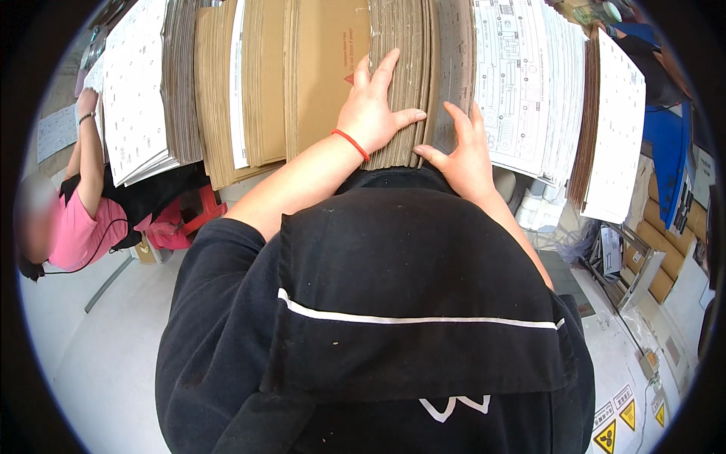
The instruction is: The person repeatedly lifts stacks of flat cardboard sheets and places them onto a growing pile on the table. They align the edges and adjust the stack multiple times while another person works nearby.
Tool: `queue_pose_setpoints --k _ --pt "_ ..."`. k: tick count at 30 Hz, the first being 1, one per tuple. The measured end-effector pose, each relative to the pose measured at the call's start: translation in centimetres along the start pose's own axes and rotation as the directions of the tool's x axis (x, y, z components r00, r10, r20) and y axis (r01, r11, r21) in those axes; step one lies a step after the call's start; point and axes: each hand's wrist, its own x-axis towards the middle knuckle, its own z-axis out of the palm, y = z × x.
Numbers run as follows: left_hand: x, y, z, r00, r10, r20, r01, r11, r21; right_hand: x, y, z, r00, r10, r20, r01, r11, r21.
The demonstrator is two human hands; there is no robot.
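A stack of brown cardboard sheets (404, 83) stands in front of me, its layered edges facing up. My left hand (370, 110) lies on these edges with fingers spread, the thumb pointing right; a red cord circles its wrist. On the stack's right side is my right hand (467, 155), its fingers apart over a greyish printed face (454, 76) and its thumb near the sheets' front edge. Neither hand is closed around a sheet. Left of my left hand is a broad plain brown cardboard face (325, 91) with small red print.
More cardboard stacks (215, 98) and white printed sheets (522, 91) fill the table to both sides. At far left sits a person in a pink shirt (91, 231); a red stool (203, 212) is beside them. Rolled brown cartons (658, 250) and a metal frame (643, 276) stand at right.
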Motion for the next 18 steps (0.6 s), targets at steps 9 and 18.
queue_pose_setpoints --k 9,18 --pt "0.0 0.1 -0.2 1.000 -0.011 0.023 0.011 1.000 -0.014 0.1 0.0 0.0 0.999 0.004 0.032 -0.007 0.996 0.084" --pt "0.1 0.0 -0.2 1.000 0.002 0.017 -0.002 1.000 -0.020 -0.1 1.0 0.2 0.992 -0.097 -0.075 0.103 0.991 0.089"
